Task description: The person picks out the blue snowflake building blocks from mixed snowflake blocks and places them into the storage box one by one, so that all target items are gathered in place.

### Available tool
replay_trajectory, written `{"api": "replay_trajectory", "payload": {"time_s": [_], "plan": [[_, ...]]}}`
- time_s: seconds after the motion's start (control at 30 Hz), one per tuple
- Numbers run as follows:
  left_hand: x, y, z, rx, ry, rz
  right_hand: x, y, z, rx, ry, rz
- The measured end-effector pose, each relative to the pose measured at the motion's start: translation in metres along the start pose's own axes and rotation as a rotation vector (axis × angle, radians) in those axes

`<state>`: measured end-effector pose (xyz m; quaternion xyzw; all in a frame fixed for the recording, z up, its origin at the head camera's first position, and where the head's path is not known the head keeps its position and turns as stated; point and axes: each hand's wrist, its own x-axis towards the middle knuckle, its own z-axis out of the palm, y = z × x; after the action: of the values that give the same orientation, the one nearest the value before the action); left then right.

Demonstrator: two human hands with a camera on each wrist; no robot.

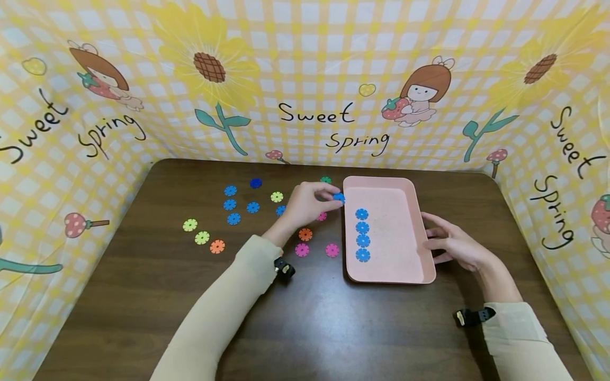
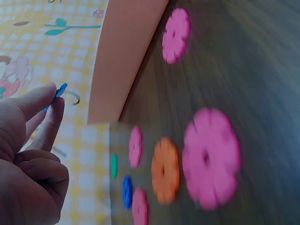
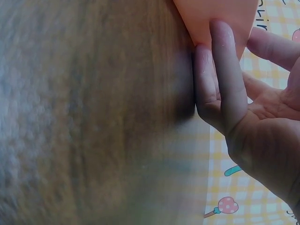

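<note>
My left hand pinches a blue notched disc between thumb and fingertips at the left rim of a pink tray. In the left wrist view, the same blue disc is tilted nearly edge-on and partly covered by the fingers. Inside the tray, several blue discs lie in a column near the left wall. My right hand rests its extended fingers against the tray's right outer wall, as the right wrist view also shows fingers touching the pink side.
Left of the tray, loose notched discs lie on the brown table: several blue, yellow-green, orange, pink, one dark blue and one green. Patterned cloth encloses the back and sides.
</note>
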<state>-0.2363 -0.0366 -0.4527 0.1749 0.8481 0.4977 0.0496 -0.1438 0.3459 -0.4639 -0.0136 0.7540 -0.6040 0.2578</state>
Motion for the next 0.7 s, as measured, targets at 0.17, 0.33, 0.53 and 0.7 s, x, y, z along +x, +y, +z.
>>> {"api": "replay_trajectory", "payload": {"time_s": [0.17,0.33,0.53,0.7], "plan": [[0.020,0.006,0.023,0.030,-0.033,0.010,0.000,0.000,0.000,0.002,0.002,-0.003],[0.034,0.009,0.041,0.127,-0.047,-0.009,0.002,0.000,0.001,0.006,0.001,-0.004],[0.043,0.011,0.058,0.273,-0.044,-0.059,0.001,0.000,0.001,0.001,-0.002,-0.008],[0.049,0.009,0.069,0.358,-0.032,-0.082,0.001,0.000,0.001,0.006,-0.002,-0.004]]}}
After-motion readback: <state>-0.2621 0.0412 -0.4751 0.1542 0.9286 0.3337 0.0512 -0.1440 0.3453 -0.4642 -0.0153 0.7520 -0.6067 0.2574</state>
